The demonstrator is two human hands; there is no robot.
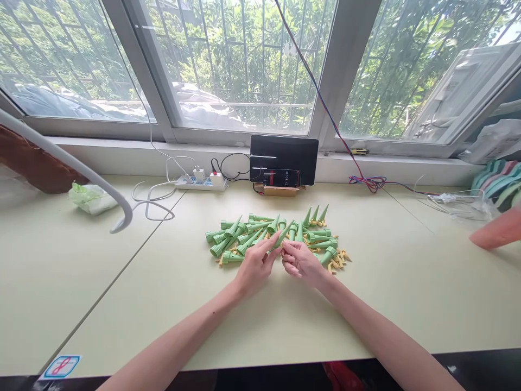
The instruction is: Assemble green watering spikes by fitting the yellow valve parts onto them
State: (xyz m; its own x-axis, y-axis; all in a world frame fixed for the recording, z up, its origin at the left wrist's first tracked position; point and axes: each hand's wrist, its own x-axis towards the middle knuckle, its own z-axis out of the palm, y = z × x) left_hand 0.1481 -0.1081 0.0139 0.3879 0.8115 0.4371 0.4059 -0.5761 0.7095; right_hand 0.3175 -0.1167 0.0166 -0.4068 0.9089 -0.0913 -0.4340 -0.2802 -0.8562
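My left hand (pixel 257 265) is closed around a green plastic watering spike (pixel 284 234), a hollow cone whose point tilts up and away to the right. Close against its lower end, my right hand (pixel 300 262) pinches a small yellow plastic piece, mostly hidden by the fingertips. Around and behind both hands lies a loose pile of similar green spikes (pixel 222 247), most on their sides. Several stand point-up at the back right, like the upright spike (pixel 315 214). Loose yellow pieces (pixel 338 263) are heaped to the right of my right hand, with others scattered among the spikes.
Behind the pile, a black tablet (pixel 284 155) and a phone (pixel 282 178) lean on a small stand. A power strip (pixel 201 183) with cables sits left of them. A white curved arm (pixel 93 176) crosses the left side. Bundled wires (pixel 368 181) lie at the back right.
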